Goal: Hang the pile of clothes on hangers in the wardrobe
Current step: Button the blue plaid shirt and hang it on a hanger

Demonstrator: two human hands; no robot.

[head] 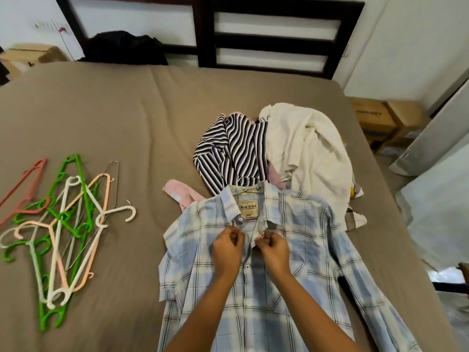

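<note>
Far to the left of your hands, a tangled heap of hangers lies on the brown bed: green, white, peach and pink plastic ones, with a few thin wire ones among them. Beyond them, well away from your hands, a black garment sits against the dark headboard.

Just beyond and to the left of your left hand, a pink garment pokes out from under the plaid shirt. The pale blue shirt lies face up on the bed under both hands, collar away from you, neck label showing.

Your left hand has its fingers curled, pinching the shirt's front edge just below the collar. Your right hand sits close beside it, fingers curled too, pinching the opposite front edge. The 2 hands are nearly touching.

Straight beyond your hands, past the collar, the remaining pile waits: a black-and-white striped garment, and touching it on the right a crumpled white garment.

Far to the right of your hands, beside the bed, stands a cardboard box.
</note>
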